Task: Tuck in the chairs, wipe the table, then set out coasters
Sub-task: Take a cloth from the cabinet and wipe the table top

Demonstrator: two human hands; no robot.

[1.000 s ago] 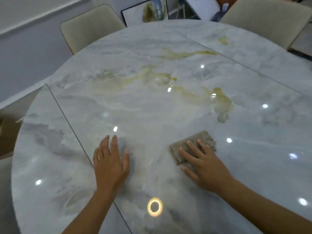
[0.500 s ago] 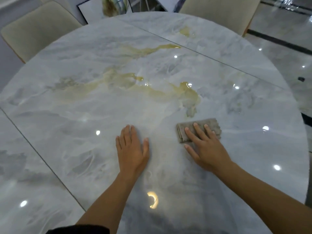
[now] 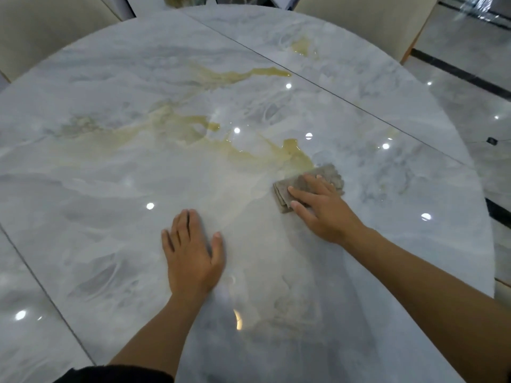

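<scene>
A round marble-patterned table (image 3: 110,189) fills the view, glossy grey-white with yellowish veining running across its middle and small ceiling lights mirrored in it. Thin seam lines cross the top at far right and at near left.

The left hand (image 3: 192,255) lies palm down on the near middle of the tabletop, fingers straight and close together, thumb angled out to the right; it holds nothing. Its bare forearm runs back to the near edge, where a dark sleeve (image 3: 116,374) shows.

The right hand (image 3: 323,208) presses flat on a folded grey-brown cloth (image 3: 329,175), to the right of the left hand and a little farther off. The fingers are spread moderately over the cloth and hold it against the surface rather than gripping it (the thumb's tip lies on the cloth's near left corner). The cloth's far edge and left edge stick out beyond the fingers; its far left corner sits just beside the right end of the yellow veining.

Two cream upholstered chairs stand at the far side: chair A (image 3: 49,31) at far left and chair B (image 3: 365,17) at far right, both backs close to the table rim (whether they touch it cannot be told). Polished floor tiles (image 3: 470,87) with a dark stripe lie beyond the right rim.
</scene>
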